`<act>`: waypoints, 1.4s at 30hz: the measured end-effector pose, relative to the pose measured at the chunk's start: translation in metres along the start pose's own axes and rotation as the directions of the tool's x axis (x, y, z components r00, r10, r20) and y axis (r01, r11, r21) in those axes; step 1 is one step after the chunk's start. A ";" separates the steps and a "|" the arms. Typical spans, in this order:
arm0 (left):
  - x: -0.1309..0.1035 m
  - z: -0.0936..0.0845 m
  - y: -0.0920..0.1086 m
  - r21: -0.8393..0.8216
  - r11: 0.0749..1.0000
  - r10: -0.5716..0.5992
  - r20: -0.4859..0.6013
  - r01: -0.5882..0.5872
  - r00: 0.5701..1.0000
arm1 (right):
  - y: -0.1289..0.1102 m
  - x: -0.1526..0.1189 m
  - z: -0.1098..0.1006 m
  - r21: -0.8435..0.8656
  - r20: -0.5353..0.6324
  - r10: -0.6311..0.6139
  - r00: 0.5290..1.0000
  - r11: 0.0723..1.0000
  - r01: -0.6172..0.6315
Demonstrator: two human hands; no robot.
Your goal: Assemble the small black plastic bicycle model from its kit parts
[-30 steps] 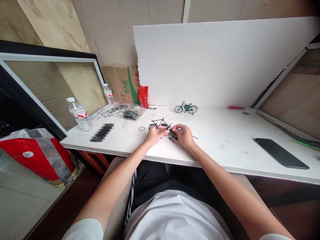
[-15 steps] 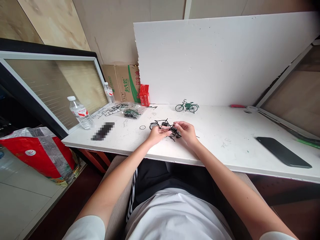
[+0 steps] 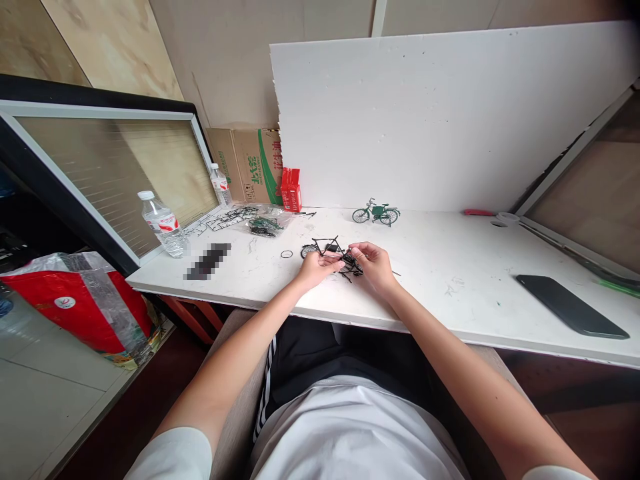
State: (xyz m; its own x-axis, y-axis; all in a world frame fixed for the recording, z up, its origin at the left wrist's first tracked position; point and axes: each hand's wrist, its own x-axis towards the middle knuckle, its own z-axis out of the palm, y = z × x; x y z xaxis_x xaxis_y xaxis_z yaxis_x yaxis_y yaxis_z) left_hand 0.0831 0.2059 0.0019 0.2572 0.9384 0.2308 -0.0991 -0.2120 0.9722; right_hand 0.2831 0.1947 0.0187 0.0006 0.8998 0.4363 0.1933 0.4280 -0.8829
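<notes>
While the black bike [image 3: 331, 248] is near the front of the tabletop [image 3: 430, 267], the left hand [image 3: 315, 269] is clamped on it; the right hand [image 3: 367, 257] is at its right end, whether gripping I cannot tell. Left lies a ring [image 3: 287, 254]; behind stands a green bike [image 3: 379, 211].

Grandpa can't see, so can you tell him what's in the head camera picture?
Two hands hold a black model bicycle at a white table. A green model bicycle stands farther back; two clear bottles are at left.
</notes>
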 end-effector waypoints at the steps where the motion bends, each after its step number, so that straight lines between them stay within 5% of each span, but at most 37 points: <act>1: 0.000 0.000 0.000 0.008 1.000 0.003 -0.004 -0.003 1.000 | 0.000 0.000 0.000 -0.018 -0.004 -0.005 1.000 1.000 0.005; 12: 0.003 -0.003 -0.007 0.050 0.997 0.053 -0.044 -0.051 0.998 | -0.002 -0.003 0.003 -0.193 -0.040 -0.088 0.995 0.978 0.078; 23: 0.005 0.000 -0.007 -0.115 0.991 0.059 -0.054 -0.064 0.997 | -0.010 -0.007 0.002 -0.256 -0.049 -0.197 0.979 0.950 0.178; 42: 0.003 0.002 -0.002 0.071 0.994 0.091 -0.084 -0.085 0.992 | -0.012 -0.009 0.002 -0.218 0.048 -0.154 0.987 0.963 0.161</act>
State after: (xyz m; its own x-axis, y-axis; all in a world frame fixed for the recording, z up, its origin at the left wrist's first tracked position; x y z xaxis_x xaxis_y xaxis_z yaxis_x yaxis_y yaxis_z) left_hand 0.0863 0.2084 0.0002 0.1651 0.9349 0.3141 -0.0517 -0.3099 0.9494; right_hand 0.2791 0.1814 0.0254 -0.0764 0.8261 0.5583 0.4001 0.5383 -0.7418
